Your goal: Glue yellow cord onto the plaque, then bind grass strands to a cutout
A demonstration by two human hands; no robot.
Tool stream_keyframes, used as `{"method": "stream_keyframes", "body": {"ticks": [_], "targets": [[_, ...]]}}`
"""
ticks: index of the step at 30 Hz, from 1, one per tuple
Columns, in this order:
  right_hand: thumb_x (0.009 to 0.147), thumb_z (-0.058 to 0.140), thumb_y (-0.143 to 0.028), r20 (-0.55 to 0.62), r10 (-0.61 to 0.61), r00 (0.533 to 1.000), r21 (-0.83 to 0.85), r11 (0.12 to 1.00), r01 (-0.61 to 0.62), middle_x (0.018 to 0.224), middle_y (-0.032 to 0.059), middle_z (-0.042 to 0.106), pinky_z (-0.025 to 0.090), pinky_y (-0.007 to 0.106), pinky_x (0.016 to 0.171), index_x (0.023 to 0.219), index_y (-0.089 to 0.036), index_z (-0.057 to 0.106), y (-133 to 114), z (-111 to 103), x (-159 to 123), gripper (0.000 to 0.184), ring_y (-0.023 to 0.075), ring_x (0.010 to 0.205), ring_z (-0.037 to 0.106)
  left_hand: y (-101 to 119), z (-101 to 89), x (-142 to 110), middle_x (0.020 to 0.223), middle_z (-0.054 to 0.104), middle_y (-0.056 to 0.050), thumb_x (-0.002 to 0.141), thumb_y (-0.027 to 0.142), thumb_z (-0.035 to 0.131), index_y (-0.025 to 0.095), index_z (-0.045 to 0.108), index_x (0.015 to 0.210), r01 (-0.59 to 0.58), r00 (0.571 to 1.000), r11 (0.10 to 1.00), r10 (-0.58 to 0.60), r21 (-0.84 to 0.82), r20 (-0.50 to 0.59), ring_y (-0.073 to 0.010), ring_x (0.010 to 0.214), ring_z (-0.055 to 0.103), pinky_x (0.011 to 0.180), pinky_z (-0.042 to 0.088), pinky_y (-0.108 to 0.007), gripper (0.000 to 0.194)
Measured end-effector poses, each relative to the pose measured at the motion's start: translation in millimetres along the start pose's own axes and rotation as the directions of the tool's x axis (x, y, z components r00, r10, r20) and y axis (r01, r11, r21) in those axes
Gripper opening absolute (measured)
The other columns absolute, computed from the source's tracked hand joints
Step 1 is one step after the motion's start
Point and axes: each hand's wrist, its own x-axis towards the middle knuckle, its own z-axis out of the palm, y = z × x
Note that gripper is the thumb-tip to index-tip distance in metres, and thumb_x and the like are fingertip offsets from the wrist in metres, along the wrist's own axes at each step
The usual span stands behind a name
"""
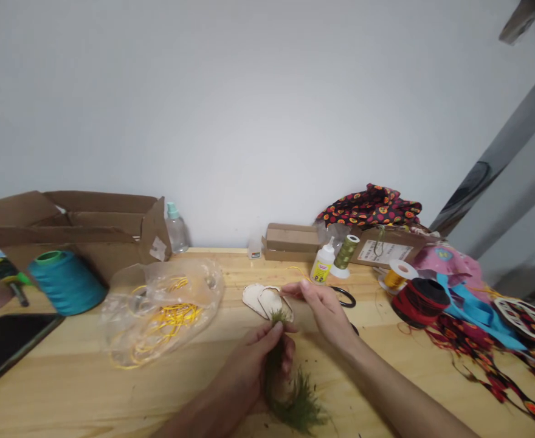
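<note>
- The landmark is the white bottle with yellow label, which stands upright on the wooden table; all places are told from it, as the person sees.
- The green fibre bundle is nearer to the person than the bottle and a little to its left. Its short top end sticks out above the fingers, and its loose end curves down and spreads toward the right.
- The left hand is nearer than the bottle and to its left; it grasps this bundle between thumb and fingers.
- The right hand is just nearer than the bottle, with the fingers bent toward the left. Whether they pinch something fine, one cannot tell.
- Two pale flat pieces lie overlapped to the left of the bottle, just behind the bundle's top end.
- A black ring lies near the bottle, to its right and nearer, partly hidden by the right hand.
- The green spool stands just beside the bottle, behind and to the right.
</note>
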Motion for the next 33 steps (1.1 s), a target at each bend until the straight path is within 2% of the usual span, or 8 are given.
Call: {"method": "stream_keyframes", "body": {"ticks": [3, 6, 8, 14, 18, 21, 25, 33], "targets": [[0.084, 0.041, -0.035, -0.143, -0.136, 0.980, -0.172, 0.979, 0.110, 0.074, 0.0050, 0.063, 0.042, 0.029, 0.068, 0.075, -0.016, 0.064, 7, 4, -4, 0.031, 0.0163, 0.072, 0.056, 7, -2.3, 1, 0.068, 0.063, -0.005, 0.078, 0.020, 0.052, 0.010, 0.060, 0.082, 0.043, 0.996, 0.995, -0.050, -0.085, -0.080, -0.0109, 0.054, 0.057, 0.052, 0.046, -0.022, 0.014], [0.081, 0.048, -0.029, -0.101, -0.265, 0.959, -0.338, 0.916, 0.217, 0.065, 0.0019, 0.054, 0.040, 0.027, 0.062, 0.069, -0.017, 0.061, 12, 6, -12, 0.022, 0.0145, 0.066, 0.051, 11, -4.7, 2, 0.089, 0.065, -0.011, 0.081, 0.020, 0.047, 0.011, 0.060, 0.089, 0.041, 0.996, 0.988, -0.053, -0.152, -0.071, -0.0173, 0.076, 0.061, 0.065, 0.049, -0.029, 0.017], [0.078, 0.052, -0.029, -0.045, -0.292, 0.955, -0.397, 0.883, 0.251, 0.061, 0.0007, 0.051, 0.038, 0.027, 0.059, 0.067, -0.017, 0.062, 12, 8, -16, 0.019, 0.0141, 0.063, 0.048, 12, -5.8, 1, 0.090, 0.065, -0.010, 0.082, 0.020, 0.046, 0.012, 0.060, 0.090, 0.033, 0.999, 0.982, -0.040, -0.188, -0.036, -0.0190, 0.081, 0.061, 0.069, 0.048, -0.032, 0.018], [0.072, 0.057, -0.026, 0.086, -0.164, 0.983, -0.430, 0.884, 0.185, 0.066, 0.0013, 0.055, 0.039, 0.027, 0.061, 0.072, -0.020, 0.066, 6, 15, -21, 0.011, 0.0145, 0.068, 0.050, 9, -6.7, 0, 0.088, 0.066, -0.009, 0.082, 0.022, 0.046, 0.013, 0.060, 0.094, 0.012, 1.000, 0.981, -0.010, -0.192, 0.013, -0.0190, 0.078, 0.061, 0.065, 0.049, -0.031, 0.020], [0.070, 0.058, -0.023, 0.031, -0.031, 0.999, -0.270, 0.962, 0.038, 0.064, 0.0010, 0.054, 0.041, 0.023, 0.055, 0.064, -0.018, 0.066, 10, 20, -20, 0.012, 0.0129, 0.065, 0.051, 8, -4.6, 0, 0.085, 0.066, -0.011, 0.082, 0.022, 0.046, 0.011, 0.060, 0.095, 0.025, 0.998, 0.986, -0.016, -0.164, 0.056, -0.0185, 0.074, 0.062, 0.057, 0.049, -0.027, 0.022], [0.070, 0.057, -0.024, -0.001, 0.027, 1.000, -0.202, 0.979, -0.026, 0.059, -0.0004, 0.051, 0.040, 0.022, 0.053, 0.061, -0.017, 0.066, 13, 20, -19, 0.015, 0.0116, 0.059, 0.049, 8, -4.1, -1, 0.092, 0.065, -0.010, 0.079, 0.017, 0.052, 0.014, 0.058, 0.100, 0.017, 0.998, 0.992, -0.009, -0.128, 0.058, -0.0205, 0.083, 0.061, 0.068, 0.050, -0.032, 0.022], [0.070, 0.057, -0.024, -0.015, 0.025, 1.000, -0.172, 0.985, -0.027, 0.058, -0.0009, 0.048, 0.039, 0.022, 0.054, 0.060, -0.017, 0.067, 13, 19, -19, 0.016, 0.0116, 0.059, 0.047, 7, -5.6, -1, 0.093, 0.065, -0.009, 0.072, 0.006, 0.058, 0.014, 0.056, 0.102, -0.010, 1.000, 0.999, 0.010, -0.050, 0.010, -0.0193, 0.083, 0.062, 0.071, 0.049, -0.030, 0.031], [0.064, 0.058, -0.021, -0.084, 0.060, 0.995, -0.113, 0.991, -0.070, 0.056, -0.0027, 0.044, 0.034, 0.022, 0.049, 0.065, -0.015, 0.067, 11, 20, -18, 0.010, 0.0099, 0.053, 0.040, 7, -7.7, 2, 0.071, 0.065, -0.006, 0.068, 0.015, 0.066, 0.012, 0.064, 0.084, -0.016, 1.000, 0.999, 0.016, 0.051, -0.006, -0.0105, 0.061, 0.058, 0.055, 0.044, -0.018, 0.017]]}}
